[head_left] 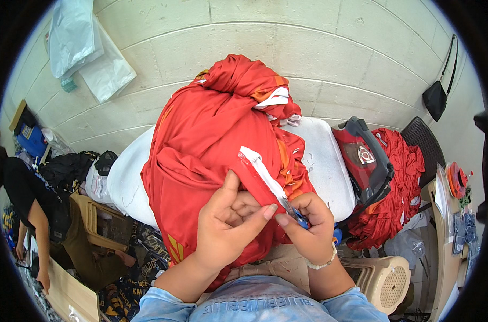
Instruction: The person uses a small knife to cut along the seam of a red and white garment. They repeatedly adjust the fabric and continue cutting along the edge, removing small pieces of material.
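A large heap of red fabric (201, 139) with orange and white parts lies in front of me on a white padded surface. My left hand (225, 225) is closed on a narrow red fabric band with a white edge (265, 176), which sticks up away from me. Beside it, my right hand (313, 228) is closed around small snips (299, 216) with a metal blade and blue handle. The blade lies close to the band's lower end. My fingers partly hide the snips, so I cannot tell whether the blades touch the fabric.
A grey and red case (362, 161) stands right of the padded surface, near another red fabric pile (402, 188). Beige plastic stools (386, 284) are at lower right. At left, another person (34, 198) sits by a wooden board (72, 292). Dark printed garments (142, 263) lie below.
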`<state>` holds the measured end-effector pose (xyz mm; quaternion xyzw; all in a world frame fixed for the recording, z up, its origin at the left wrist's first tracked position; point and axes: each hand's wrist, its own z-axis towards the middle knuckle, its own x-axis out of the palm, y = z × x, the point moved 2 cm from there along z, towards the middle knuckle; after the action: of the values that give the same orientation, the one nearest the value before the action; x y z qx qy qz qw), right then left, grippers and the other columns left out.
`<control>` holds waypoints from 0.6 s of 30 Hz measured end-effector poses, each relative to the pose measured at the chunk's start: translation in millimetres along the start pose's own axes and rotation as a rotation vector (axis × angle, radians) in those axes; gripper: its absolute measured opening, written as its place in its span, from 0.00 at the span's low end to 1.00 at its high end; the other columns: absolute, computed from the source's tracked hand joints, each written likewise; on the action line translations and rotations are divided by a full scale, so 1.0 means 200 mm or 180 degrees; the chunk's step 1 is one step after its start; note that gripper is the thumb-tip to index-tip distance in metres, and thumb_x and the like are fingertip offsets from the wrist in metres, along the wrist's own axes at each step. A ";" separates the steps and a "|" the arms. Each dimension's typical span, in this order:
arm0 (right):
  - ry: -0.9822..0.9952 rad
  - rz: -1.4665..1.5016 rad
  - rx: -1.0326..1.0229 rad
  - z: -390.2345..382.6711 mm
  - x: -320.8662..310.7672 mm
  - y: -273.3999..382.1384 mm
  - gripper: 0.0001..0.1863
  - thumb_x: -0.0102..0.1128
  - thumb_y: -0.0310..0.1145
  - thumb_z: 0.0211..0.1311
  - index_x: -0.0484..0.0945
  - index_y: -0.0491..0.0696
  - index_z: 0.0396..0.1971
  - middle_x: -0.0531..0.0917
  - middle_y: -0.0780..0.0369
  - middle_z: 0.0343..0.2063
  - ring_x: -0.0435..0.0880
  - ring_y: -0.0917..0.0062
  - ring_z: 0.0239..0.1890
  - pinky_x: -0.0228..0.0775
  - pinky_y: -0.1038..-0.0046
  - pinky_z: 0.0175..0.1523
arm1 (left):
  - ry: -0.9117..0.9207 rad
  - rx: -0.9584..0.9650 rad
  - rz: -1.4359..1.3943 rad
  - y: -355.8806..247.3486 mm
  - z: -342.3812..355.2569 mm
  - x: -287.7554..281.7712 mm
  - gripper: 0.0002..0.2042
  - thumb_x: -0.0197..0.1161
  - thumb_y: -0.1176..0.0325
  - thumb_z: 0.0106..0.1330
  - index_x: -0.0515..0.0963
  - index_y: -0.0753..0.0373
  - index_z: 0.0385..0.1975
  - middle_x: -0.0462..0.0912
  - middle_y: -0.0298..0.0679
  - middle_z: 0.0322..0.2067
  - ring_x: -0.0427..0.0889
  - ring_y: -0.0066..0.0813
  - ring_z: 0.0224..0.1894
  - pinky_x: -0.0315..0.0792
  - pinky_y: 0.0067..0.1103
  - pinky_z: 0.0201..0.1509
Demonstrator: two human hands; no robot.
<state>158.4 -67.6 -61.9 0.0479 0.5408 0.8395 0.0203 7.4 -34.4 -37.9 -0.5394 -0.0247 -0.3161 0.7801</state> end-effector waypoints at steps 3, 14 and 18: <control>0.0097 -0.0128 0.0079 0.00 -0.02 -0.03 0.07 0.65 0.24 0.54 0.74 0.44 0.30 0.73 0.71 0.23 0.65 0.93 0.24 0.57 0.88 0.29 | -0.0163 -0.0047 -0.0182 0.00 0.01 -0.02 0.27 0.54 0.85 0.63 0.56 0.75 0.62 0.79 0.45 0.45 0.78 0.24 0.46 0.71 0.18 0.52; -0.0150 -0.0606 -0.0885 -0.01 -0.02 0.01 0.17 0.71 0.25 0.47 0.74 0.40 0.37 0.77 0.64 0.24 0.74 0.85 0.25 0.65 0.83 0.31 | -0.0058 0.0000 -0.0043 0.00 0.01 -0.03 0.25 0.55 0.84 0.63 0.57 0.77 0.60 0.79 0.45 0.44 0.78 0.24 0.46 0.72 0.19 0.51; -0.0104 -0.1029 -0.1267 0.00 -0.03 0.02 0.20 0.74 0.26 0.43 0.75 0.39 0.37 0.81 0.58 0.27 0.79 0.79 0.25 0.69 0.80 0.30 | -0.0011 0.0055 -0.0044 0.00 0.01 -0.02 0.26 0.54 0.84 0.63 0.56 0.77 0.61 0.79 0.46 0.44 0.79 0.24 0.45 0.72 0.19 0.51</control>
<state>165.2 -70.5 -58.8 -0.0306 0.3651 0.9144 0.1720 4.7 -30.7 -38.3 -0.5329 -0.0325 -0.3205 0.7825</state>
